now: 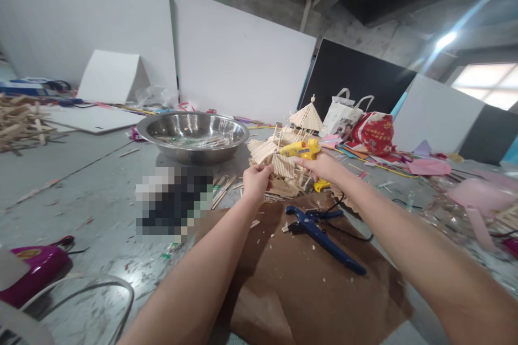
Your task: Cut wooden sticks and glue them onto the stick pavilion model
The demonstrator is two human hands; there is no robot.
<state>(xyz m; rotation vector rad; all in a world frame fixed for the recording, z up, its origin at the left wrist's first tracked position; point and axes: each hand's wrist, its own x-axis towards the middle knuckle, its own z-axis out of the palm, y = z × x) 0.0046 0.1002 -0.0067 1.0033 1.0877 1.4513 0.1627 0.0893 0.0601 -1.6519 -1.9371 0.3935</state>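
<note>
My right hand (320, 166) is wrapped round a yellow hot glue gun (301, 149). Its nozzle points left, close to the roof of a small building model made of wooden sticks (283, 164). A pointed stick roof (308, 117) rises at the model's back. My left hand (258, 180) is closed in a pinch at the model's front left; what its fingertips hold is too small to make out. Nearer to me, a blue-handled cutter (324, 237) lies on a brown sheet (299, 296), between my forearms. A black cord runs beside it.
Left of the model stands a steel basin (194, 156) with sticks in it. Loose sticks (223, 191) lie before it. A purple device (40, 269) and pale cable sit at the near left. Bags (372, 135), coloured paper and clear plastic spread to the right.
</note>
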